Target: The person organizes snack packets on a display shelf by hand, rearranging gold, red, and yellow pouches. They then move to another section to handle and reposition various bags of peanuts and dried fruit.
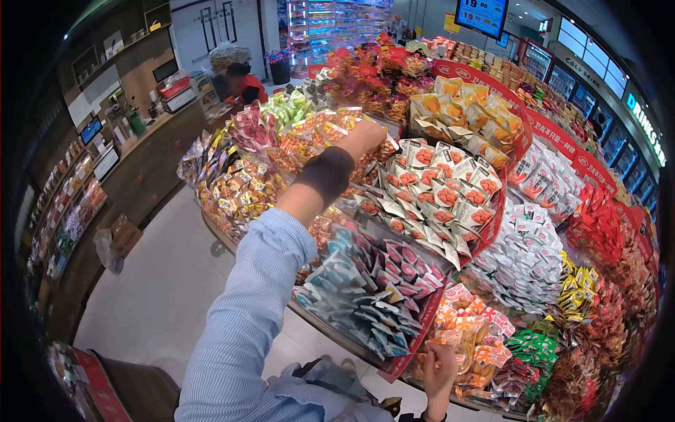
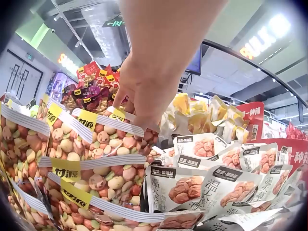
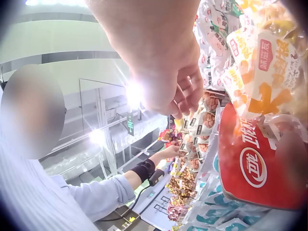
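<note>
My left hand (image 1: 367, 138) reaches far over the display, at the back of the bags of mixed nuts (image 2: 106, 178). In the left wrist view the left hand (image 2: 147, 94) points down among these bags. Its fingertips are hidden behind a striped bag top, so I cannot tell whether they grip it. White packets with reddish-brown food pictures (image 1: 443, 183) stand just to its right. My right hand (image 1: 440, 369) hangs near the front edge beside orange-and-white snack packets (image 1: 467, 337). Its fingers (image 3: 185, 91) are loosely curled with nothing in them.
Teal packets (image 1: 351, 295) fill a red-edged bin between the hands. Yellow-and-white bags (image 1: 464, 116) stand behind the white packets. Silver packets (image 1: 520, 260) lie to the right. A person in red (image 1: 249, 88) is beyond the display, near a wooden counter (image 1: 133, 151).
</note>
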Tool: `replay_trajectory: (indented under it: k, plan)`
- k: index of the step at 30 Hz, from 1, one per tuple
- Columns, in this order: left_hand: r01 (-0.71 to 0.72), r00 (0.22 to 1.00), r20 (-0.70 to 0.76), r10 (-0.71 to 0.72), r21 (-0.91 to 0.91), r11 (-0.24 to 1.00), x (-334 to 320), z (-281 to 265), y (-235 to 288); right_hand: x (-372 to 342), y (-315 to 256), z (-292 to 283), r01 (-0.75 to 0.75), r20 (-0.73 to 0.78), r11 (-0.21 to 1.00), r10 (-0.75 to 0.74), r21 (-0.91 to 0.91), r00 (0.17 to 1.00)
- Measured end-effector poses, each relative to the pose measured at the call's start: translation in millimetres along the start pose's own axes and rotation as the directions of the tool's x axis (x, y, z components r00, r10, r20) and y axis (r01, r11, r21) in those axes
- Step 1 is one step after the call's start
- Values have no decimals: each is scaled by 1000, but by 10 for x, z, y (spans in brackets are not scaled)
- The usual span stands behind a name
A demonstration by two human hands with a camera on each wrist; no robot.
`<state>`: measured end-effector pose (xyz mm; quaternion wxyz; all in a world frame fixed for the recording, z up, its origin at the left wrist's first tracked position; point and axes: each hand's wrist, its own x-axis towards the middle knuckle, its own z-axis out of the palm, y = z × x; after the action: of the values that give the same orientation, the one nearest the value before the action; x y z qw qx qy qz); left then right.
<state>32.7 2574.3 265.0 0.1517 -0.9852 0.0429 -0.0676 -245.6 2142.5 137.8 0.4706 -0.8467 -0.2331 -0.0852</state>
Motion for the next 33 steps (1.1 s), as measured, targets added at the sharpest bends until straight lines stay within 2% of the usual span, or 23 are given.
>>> replay_trajectory:
  k: [1,4,10,11,14,17,20,21,22,23,26,28,30,33]
  plan:
    - [-17,1000,-8,18,53,998,-18,-26,6,-12,25,-2,9,1,1000,-9,-7,1000]
    - [99,984,-153,-91,46,994,47,157,-88,-41,46,5,10,-6,1000,-10,9,1000]
    - [49,992,-117,-55,-52,997,-17,289,3,-32,-43,25,-47,30,997,45,53,999]
    - [115,979,-161,-127,-79,990,-3,333,56,-34,-46,26,-55,37,997,53,61,998]
    - [66,992,-107,-73,-68,996,86,417,25,-30,-6,11,72,42,997,-71,-34,997]
    - [8,997,-71,-21,-176,984,-94,253,-6,-27,-50,-17,73,28,997,-73,-5,997]
    - [99,980,-133,-147,-314,944,-63,219,-33,-40,-103,-52,52,15,999,-52,6,999]
    - [24,934,-335,-123,-287,958,-111,168,6,-48,-105,-57,29,27,999,-29,16,999]
    - [-44,849,-521,-93,-244,969,-175,128,61,-58,-103,-64,6,39,1000,-7,27,999]
    - [-101,728,-683,-55,-187,977,-251,98,123,-70,-103,-68,-18,53,999,16,38,998]
    - [-224,553,-832,-43,-198,954,-849,-328,572,-67,-108,-81,8,97,999,-13,52,995]
    - [-321,494,-869,-20,-204,925,-1344,-362,941,-48,-28,-51,101,101,993,-106,54,989]
    - [-389,569,-823,10,-258,884,-1934,-307,1347,-44,9,-57,151,122,986,-159,69,980]
    - [-452,669,-743,-11,-420,787,-2676,-53,1897,-37,-13,-63,125,176,985,-145,116,974]
